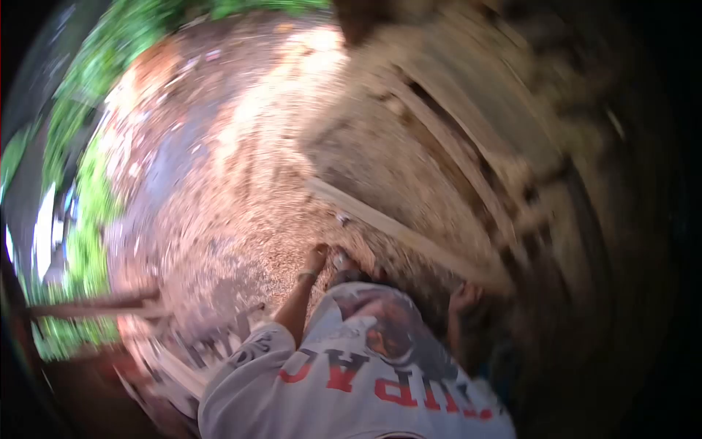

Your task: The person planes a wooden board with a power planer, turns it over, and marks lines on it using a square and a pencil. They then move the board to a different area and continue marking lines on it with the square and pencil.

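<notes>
My left hand (316, 258) hangs low in front of me, above ground covered in wood shavings (256, 190). It is small and smeared by motion, so its fingers cannot be read. My right hand (466, 298) is at the right of my body, near the lower end of a long pale plank (395, 228). Whether it touches the plank is unclear, and its fingers are blurred. A printed white shirt (329, 388) covers my torso. Part of a foot (341, 260) shows beside my left hand.
Wooden beams (453, 150) and a wide board (482, 95) stand at the right, partly in shadow. Pieces of wood (183, 373) lie at the lower left, below a horizontal pole (95, 304). Green plants (91, 219) line the far left.
</notes>
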A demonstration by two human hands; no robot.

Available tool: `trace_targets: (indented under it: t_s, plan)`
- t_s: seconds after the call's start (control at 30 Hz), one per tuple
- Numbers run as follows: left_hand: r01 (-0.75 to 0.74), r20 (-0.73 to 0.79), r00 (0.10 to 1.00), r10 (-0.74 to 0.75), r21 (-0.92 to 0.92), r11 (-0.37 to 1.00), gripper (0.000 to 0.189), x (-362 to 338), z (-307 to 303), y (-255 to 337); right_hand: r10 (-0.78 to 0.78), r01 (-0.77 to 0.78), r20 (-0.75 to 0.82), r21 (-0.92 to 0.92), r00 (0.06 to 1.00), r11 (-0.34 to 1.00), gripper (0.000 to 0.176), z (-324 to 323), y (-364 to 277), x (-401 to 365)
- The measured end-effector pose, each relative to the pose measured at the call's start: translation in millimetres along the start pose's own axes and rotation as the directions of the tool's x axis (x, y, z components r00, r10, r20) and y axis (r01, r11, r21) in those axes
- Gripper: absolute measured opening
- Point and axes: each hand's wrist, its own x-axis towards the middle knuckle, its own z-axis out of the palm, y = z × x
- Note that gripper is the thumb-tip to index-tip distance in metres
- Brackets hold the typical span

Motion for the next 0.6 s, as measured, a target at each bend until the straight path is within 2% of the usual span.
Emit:
trace_targets:
  t_s: [0.03, 0.07, 0.1, 0.13, 0.2, 0.23, 0.3, 0.33, 0.4, 0.43, 0.47, 0.5, 0.57, 0.6]
  plan:
    - [0.086, 0.096, 0.992, -0.080, -0.065, 0.994, 0.023, -14, -3, 9, -0.172, 0.172, 0.029, -0.019, 0.985, 0.985, 0.066, 3, -30, 24]
    - [0.140, 0.133, 0.980, -0.145, 0.050, 0.989, 0.032, -29, -4, 18, -0.293, 0.299, 0.104, -0.053, 0.951, 0.953, 0.070, -2, -65, 44]
    - [0.156, 0.184, 0.972, -0.148, -0.028, 0.987, 0.032, -27, 28, -34, -0.397, 0.417, 0.174, -0.094, 0.901, 0.904, 0.074, -1, -95, 59]
    - [0.240, 0.183, 0.950, -0.255, 0.096, 0.966, 0.033, -48, 17, -6, -0.447, 0.484, 0.264, -0.095, 0.855, 0.870, 0.076, 10, -115, 71]
    - [0.237, 0.213, 0.944, -0.252, 0.091, 0.967, 0.036, -71, 24, -26, -0.488, 0.587, 0.435, -0.124, 0.757, 0.800, 0.079, 19, -142, 89]
    - [0.255, 0.219, 0.939, -0.266, 0.081, 0.964, 0.036, -85, 23, -31, -0.450, 0.589, 0.509, -0.146, 0.734, 0.795, 0.084, 26, -148, 99]
    - [0.353, 0.136, 0.928, -0.347, -0.022, 0.935, 0.035, -109, 35, -69, -0.340, 0.593, 0.650, -0.215, 0.680, 0.776, 0.093, 44, -150, 115]
    - [0.404, 0.099, 0.913, -0.396, -0.078, 0.911, 0.034, -122, 42, -90, -0.208, 0.498, 0.714, -0.221, 0.668, 0.838, 0.095, 38, -167, 122]
    - [0.476, 0.094, 0.879, -0.468, -0.245, 0.845, 0.033, -148, 49, -138, 0.076, 0.288, 0.812, -0.291, 0.579, 0.912, 0.099, 14, -208, 118]
    - [0.501, 0.091, 0.860, -0.502, -0.331, 0.800, 0.033, -162, 47, -157, 0.048, 0.344, 0.795, -0.314, 0.604, 0.885, 0.097, 22, -201, 115]
    - [0.506, 0.073, 0.854, -0.515, -0.350, 0.788, 0.032, -177, 39, -174, -0.012, 0.411, 0.777, -0.320, 0.629, 0.853, 0.094, 36, -179, 117]
    - [0.514, 0.056, 0.843, -0.534, -0.374, 0.772, 0.031, -192, 31, -190, -0.158, 0.529, 0.729, -0.313, 0.666, 0.789, 0.091, 57, -150, 125]
    - [0.580, -0.009, 0.765, -0.644, -0.428, 0.694, 0.029, -224, 24, -214, -0.442, 0.686, 0.620, -0.223, 0.648, 0.692, 0.086, 84, -114, 138]
    - [0.612, -0.035, 0.717, -0.696, -0.447, 0.652, 0.028, -243, 16, -230, -0.524, 0.720, 0.586, -0.155, 0.619, 0.677, 0.084, 93, -101, 136]
